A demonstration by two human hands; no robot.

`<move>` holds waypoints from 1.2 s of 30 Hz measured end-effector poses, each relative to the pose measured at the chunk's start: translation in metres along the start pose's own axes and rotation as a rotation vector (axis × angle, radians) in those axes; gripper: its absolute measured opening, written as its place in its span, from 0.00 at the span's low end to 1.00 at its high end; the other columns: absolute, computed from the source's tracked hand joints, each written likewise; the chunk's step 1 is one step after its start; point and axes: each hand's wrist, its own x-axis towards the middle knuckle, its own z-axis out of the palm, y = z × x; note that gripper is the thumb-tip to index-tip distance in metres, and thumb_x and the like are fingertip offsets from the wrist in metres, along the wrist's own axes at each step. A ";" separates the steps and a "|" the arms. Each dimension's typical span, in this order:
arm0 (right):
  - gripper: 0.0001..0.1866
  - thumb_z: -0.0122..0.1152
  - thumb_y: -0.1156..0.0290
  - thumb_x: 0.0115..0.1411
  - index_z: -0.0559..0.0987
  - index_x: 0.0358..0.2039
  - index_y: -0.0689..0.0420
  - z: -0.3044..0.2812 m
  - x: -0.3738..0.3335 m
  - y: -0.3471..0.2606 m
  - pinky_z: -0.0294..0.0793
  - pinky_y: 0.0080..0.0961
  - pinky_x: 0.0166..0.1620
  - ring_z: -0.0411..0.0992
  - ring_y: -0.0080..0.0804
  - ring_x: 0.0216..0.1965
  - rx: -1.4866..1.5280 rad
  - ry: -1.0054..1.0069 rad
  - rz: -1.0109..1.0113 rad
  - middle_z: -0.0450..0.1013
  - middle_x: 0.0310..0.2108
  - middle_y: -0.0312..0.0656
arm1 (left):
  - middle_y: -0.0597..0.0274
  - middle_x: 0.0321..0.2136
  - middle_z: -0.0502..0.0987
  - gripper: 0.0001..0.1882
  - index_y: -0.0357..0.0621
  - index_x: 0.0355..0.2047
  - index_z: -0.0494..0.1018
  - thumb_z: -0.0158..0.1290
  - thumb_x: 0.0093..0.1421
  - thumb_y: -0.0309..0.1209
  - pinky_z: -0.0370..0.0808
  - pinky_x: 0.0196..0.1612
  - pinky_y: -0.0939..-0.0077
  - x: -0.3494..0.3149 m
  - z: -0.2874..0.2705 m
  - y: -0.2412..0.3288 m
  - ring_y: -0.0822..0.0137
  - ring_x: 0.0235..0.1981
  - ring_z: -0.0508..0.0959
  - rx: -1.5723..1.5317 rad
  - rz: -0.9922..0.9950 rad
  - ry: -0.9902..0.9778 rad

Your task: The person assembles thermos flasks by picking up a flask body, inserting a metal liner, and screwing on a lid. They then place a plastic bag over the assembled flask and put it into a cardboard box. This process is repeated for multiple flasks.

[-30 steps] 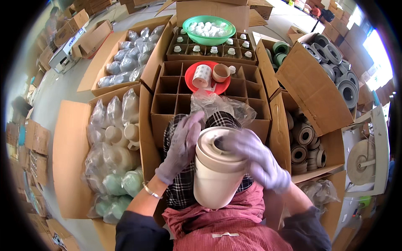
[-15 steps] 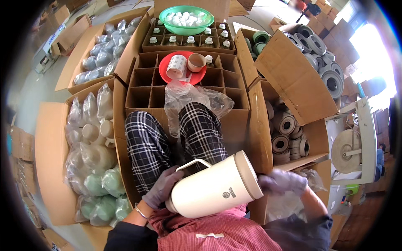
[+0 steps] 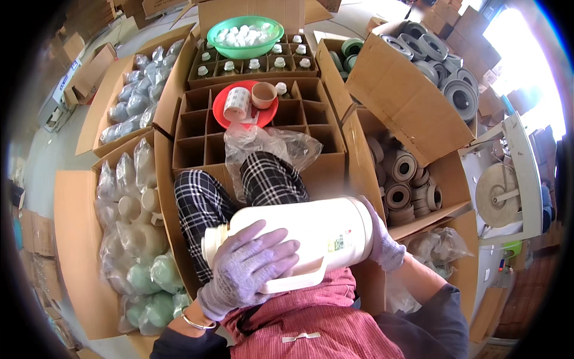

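Note:
A cream thermos jug point(image 3: 308, 224) lies sideways above my lap, its narrow neck to the left and its base to the right. My left hand point(image 3: 254, 266), in a grey glove, is laid over the body near the neck, fingers spread around its curve. The jug's handle point(image 3: 302, 281) is toward me, beside that hand. My right hand point(image 3: 382, 239), also gloved, cups the base end; some of its fingers are hidden behind the jug. A small label shows on the body near the base.
Ahead stands a divided carton point(image 3: 197, 143) bearing a red plate point(image 3: 222, 106) with a cup and label roll. Behind it, a green basin point(image 3: 245, 51) of white caps rests on bottles. Bagged jug parts fill the left carton point(image 3: 75, 239); ring-shaped parts point(image 3: 403, 167) fill the right one.
The jug has been rolled over and turned end for end: its handle now faces me and its neck points left. My left hand moved from below the handle onto the body; my right took the base.

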 end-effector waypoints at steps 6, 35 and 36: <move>0.36 0.38 0.43 0.69 0.66 0.62 0.63 0.011 0.013 -0.017 0.54 0.33 0.66 0.58 0.44 0.66 -0.394 -0.166 -0.689 0.60 0.63 0.54 | 0.55 0.39 0.83 0.14 0.38 0.43 0.80 0.50 0.63 0.33 0.78 0.45 0.80 -0.003 -0.003 -0.034 0.66 0.39 0.83 -1.138 -1.051 -0.017; 0.30 0.47 0.47 0.69 0.68 0.58 0.61 0.007 0.034 -0.016 0.71 0.28 0.56 0.71 0.29 0.52 0.353 -0.067 0.135 0.70 0.53 0.47 | 0.62 0.43 0.82 0.21 0.46 0.41 0.78 0.45 0.65 0.48 0.70 0.61 0.58 0.021 -0.009 -0.003 0.62 0.47 0.82 0.122 0.094 0.050; 0.31 0.46 0.46 0.69 0.67 0.58 0.62 0.004 0.037 -0.016 0.71 0.29 0.56 0.71 0.30 0.53 0.399 -0.065 0.169 0.71 0.52 0.47 | 0.61 0.43 0.82 0.21 0.47 0.42 0.78 0.46 0.64 0.49 0.70 0.62 0.58 0.023 -0.010 -0.005 0.61 0.48 0.81 0.101 0.103 0.048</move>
